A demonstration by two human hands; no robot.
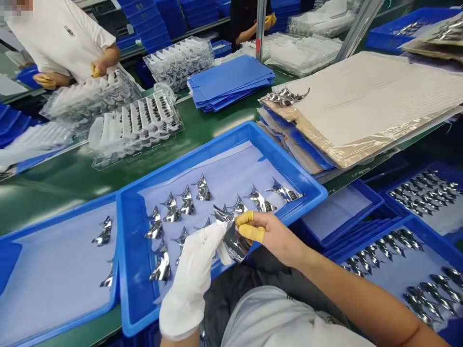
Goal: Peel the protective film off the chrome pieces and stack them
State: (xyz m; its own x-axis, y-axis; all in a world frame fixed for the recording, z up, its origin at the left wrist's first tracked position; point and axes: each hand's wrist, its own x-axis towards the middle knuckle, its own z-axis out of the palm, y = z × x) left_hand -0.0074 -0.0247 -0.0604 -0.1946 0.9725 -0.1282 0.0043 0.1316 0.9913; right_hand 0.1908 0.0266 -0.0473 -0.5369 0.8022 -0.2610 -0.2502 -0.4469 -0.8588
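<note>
My left hand (197, 267), in a white glove, grips a shiny chrome part (236, 243) over the near edge of a blue tray (135, 308). Yellow finger cots cover the thumb and finger of my right hand (265, 231), which pinch the same part from the other side. Dark reflections and a pointed upper end show on its mirror surface; my fingers hide some of it. Several similar chrome parts lie on the tray's pale liner, among them one on the left (160, 260) and one at the right end (285, 190).
Left stands another blue tray (54, 284) with chrome parts. Cardboard sheets (369, 96) are stacked at the right, near blue sheets (231, 79). Clear plastic trays (133, 125) hold wrapped parts. A lower tray (394, 284) holds rows of parts. Two co-workers (68, 43) work across the bench.
</note>
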